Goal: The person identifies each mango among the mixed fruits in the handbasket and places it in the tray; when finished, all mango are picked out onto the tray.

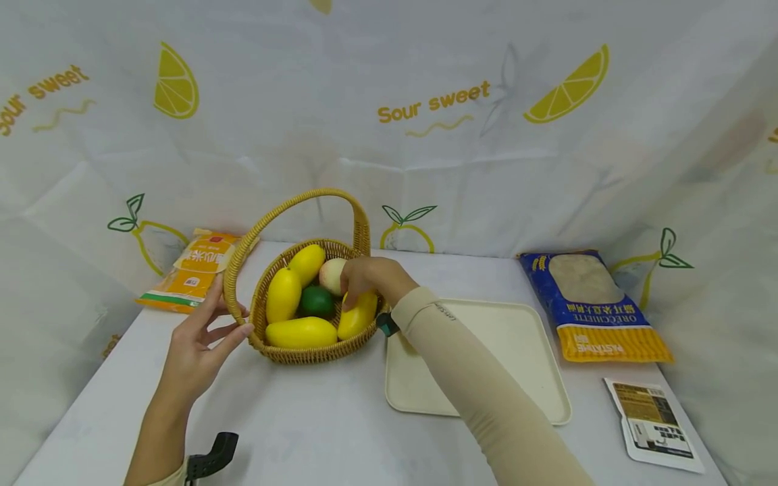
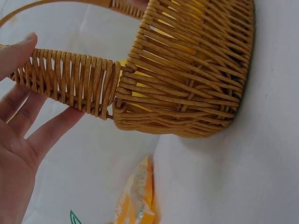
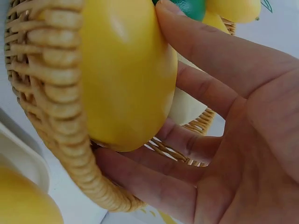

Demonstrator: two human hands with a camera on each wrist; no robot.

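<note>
The right hand (image 1: 373, 275) grips a glossy yellow oval fruit (image 1: 358, 320) between thumb and fingers, inside the right edge of a tan woven wicker basket (image 1: 298, 356). The left hand (image 1: 197, 343) holds its arched wicker handle (image 1: 233, 270). Fruit: probably light, stiff, slippery; grasp around the middle.

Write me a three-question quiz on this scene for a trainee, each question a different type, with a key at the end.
1. Fill in the blank: The left hand holds the basket by its ____.
2. True or false: In the head view, the tray lies between the basket and the blue bag.
3. Multiple choice: How many yellow fruits show inside the basket in the head view? (a) two (b) three (c) four

Key:
1. Handle.
2. True.
3. (c), counting the one that the right hand grips.
</note>
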